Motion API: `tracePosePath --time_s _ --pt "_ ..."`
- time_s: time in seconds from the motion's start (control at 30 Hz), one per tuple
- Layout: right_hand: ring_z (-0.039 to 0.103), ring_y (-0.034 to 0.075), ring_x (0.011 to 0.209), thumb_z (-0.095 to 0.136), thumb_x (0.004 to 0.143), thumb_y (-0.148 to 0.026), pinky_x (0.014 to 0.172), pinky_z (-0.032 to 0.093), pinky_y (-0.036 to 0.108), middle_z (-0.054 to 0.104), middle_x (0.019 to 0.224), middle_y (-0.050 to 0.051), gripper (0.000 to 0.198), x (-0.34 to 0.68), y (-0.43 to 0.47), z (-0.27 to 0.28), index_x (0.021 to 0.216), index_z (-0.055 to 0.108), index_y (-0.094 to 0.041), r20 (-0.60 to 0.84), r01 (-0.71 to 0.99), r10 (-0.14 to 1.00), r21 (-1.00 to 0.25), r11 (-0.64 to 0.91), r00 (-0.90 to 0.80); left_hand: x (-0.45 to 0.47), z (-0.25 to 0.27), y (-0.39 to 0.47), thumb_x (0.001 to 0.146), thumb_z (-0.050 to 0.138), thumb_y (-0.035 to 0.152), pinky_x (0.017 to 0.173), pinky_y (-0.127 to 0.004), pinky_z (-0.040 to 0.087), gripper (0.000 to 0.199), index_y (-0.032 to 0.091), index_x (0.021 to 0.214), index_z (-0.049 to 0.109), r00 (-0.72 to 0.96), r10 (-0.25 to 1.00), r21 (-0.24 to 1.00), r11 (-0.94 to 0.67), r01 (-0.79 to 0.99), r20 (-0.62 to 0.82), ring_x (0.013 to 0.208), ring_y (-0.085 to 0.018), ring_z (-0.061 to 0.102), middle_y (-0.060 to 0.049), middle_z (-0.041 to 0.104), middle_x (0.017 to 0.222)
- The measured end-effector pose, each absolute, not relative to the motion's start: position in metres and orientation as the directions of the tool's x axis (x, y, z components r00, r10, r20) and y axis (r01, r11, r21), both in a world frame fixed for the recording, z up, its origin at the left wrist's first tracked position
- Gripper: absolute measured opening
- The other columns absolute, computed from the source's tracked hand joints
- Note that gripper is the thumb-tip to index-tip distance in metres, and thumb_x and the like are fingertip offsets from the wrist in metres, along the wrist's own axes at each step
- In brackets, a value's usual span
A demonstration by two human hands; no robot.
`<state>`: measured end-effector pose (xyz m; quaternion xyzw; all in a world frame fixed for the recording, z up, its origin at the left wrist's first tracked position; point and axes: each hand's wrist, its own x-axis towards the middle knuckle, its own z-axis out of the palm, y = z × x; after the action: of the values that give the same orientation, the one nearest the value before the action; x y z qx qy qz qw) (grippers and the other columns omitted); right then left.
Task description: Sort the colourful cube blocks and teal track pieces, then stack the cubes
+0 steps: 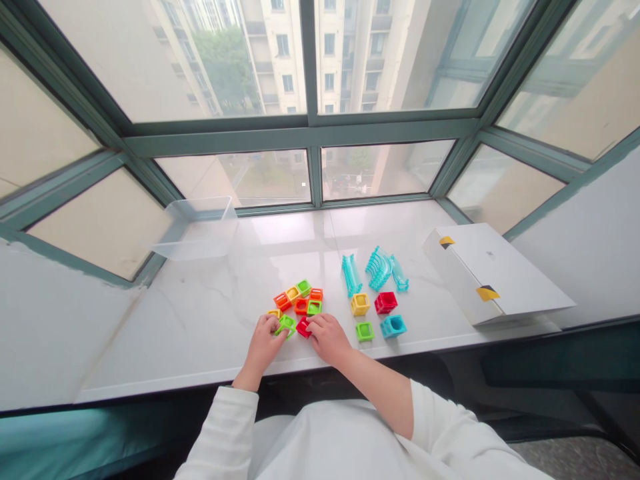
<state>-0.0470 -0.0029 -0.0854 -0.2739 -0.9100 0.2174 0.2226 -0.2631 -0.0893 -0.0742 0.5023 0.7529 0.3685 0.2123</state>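
My left hand rests on the white marble sill and pinches a green square tile. My right hand holds a red square tile right beside it; the two tiles touch. Just beyond my fingers lies a cluster of several small coloured tiles in orange, yellow, green and red. To the right stand a yellow cube, a red cube, a green cube and a blue cube. Behind them lie teal curved track pieces.
A clear plastic bin sits at the back left by the window. A white flat box with yellow tape lies at the right. The sill's front edge runs just below my wrists. Window frames surround the sill.
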Motion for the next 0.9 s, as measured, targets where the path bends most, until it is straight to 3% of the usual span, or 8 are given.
tracePosePath --time_s 0.17,0.3,0.43,0.57,0.67,0.9 --pt "0.062 0.027 0.119 0.066 0.089 -0.009 0.106 0.047 0.044 0.073 0.127 0.010 0.024 -0.047 -0.003 -0.090 0.108 0.073 -0.021 0.297 0.394 0.590 -0.515 0.761 -0.751 -0.261 -0.072 -0.089 0.072 0.078 0.044 0.081 -0.032 0.051 0.033 0.021 0.071 0.054 -0.422 0.894 0.948 0.251 0.194 -0.151 0.092 -0.022 0.065 -0.005 0.070 0.100" --pt "0.062 0.028 0.119 0.066 0.088 -0.010 0.106 0.048 0.046 0.073 0.128 0.010 0.025 -0.047 -0.004 -0.091 0.109 0.073 -0.022 0.309 0.384 0.589 -0.523 0.761 -0.747 -0.251 -0.065 -0.087 0.070 0.081 0.051 0.074 -0.032 0.050 0.040 0.018 0.086 0.067 -0.376 0.870 0.947 0.309 -0.090 -0.319 0.078 -0.020 0.066 -0.003 0.072 0.084" --pt "0.060 0.030 0.124 0.065 0.088 -0.012 0.109 0.048 0.048 0.070 0.136 0.010 0.034 -0.046 -0.006 -0.089 0.119 0.072 -0.021 0.321 0.360 0.562 -0.511 0.781 -0.763 -0.240 -0.051 -0.087 0.069 0.086 0.047 0.077 -0.031 0.051 0.039 0.018 0.085 0.066 -0.344 0.850 0.902 0.297 -0.314 -0.399 0.081 -0.020 0.068 -0.003 0.074 0.084" --pt "0.059 0.031 0.127 0.065 0.087 -0.012 0.112 0.047 0.050 0.068 0.140 0.010 0.042 -0.042 -0.006 -0.081 0.128 0.069 -0.021 0.340 0.300 0.531 -0.542 0.785 -0.776 -0.233 -0.028 -0.087 0.071 0.090 0.043 0.079 -0.031 0.052 0.041 0.020 0.084 0.058 -0.313 0.875 0.877 0.216 -0.428 -0.369 0.084 -0.019 0.069 -0.002 0.076 0.089" --pt "0.060 0.030 0.125 0.062 0.090 -0.013 0.110 0.049 0.049 0.071 0.132 0.011 0.042 -0.038 -0.004 -0.059 0.130 0.068 -0.023 0.375 0.253 0.580 -0.638 0.727 -0.723 -0.227 -0.009 -0.087 0.073 0.090 0.042 0.086 -0.035 0.053 0.042 0.020 0.086 0.056 -0.298 0.900 0.872 0.154 -0.465 -0.318 0.093 -0.021 0.071 -0.005 0.078 0.102" --pt "0.070 0.022 0.104 0.065 0.098 -0.032 0.093 0.059 0.039 0.071 0.117 0.007 0.029 -0.025 -0.007 0.001 0.126 0.066 -0.027 0.274 0.037 0.753 -0.929 0.367 -0.599 -0.202 0.014 -0.081 0.079 0.088 0.041 0.089 -0.036 0.053 0.038 0.020 0.089 0.056 -0.316 0.934 0.910 0.026 -0.413 -0.170 0.110 -0.025 0.070 -0.012 0.072 0.133"
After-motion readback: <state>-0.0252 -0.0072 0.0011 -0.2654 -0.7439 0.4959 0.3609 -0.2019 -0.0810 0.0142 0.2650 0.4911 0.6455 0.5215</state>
